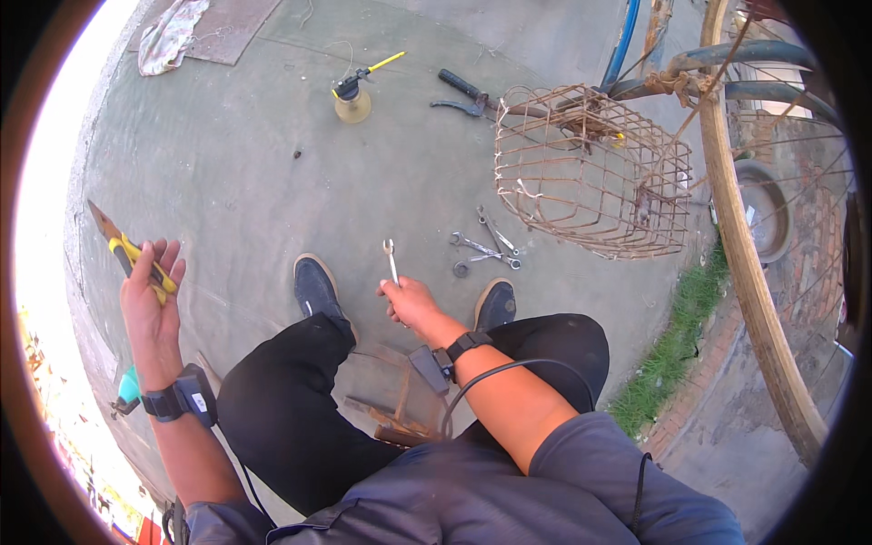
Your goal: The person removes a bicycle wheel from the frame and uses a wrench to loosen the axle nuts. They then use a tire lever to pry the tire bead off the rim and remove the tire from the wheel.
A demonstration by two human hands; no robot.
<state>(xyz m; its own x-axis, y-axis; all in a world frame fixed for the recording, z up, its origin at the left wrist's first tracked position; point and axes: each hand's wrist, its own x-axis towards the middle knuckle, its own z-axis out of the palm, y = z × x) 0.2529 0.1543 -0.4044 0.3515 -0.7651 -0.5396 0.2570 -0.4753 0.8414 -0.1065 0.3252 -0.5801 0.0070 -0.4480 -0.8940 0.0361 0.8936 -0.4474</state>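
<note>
My left hand (pixel 153 304) is raised at the left, closed around the yellow-and-black handles of a pair of pliers (pixel 118 241). The jaws of the pliers point up and away to the left. In front of my body, my right hand (pixel 408 302) grips a silver open-end wrench (pixel 391 260) with its forked end upward. Several other wrenches (pixel 486 243) lie in a loose heap on the floor to the right of that hand, apart from it. Nothing else touches either hand.
A rusty wire basket (pixel 590 173), a handlebar grip with brake lever (pixel 461 91) and a bicycle wheel (pixel 740 209) stand at the right. Farther off is an oil bottle (pixel 353 106) with a yellow spout. A cloth (pixel 173 36) lies far left; grass (pixel 677 350) borders the floor.
</note>
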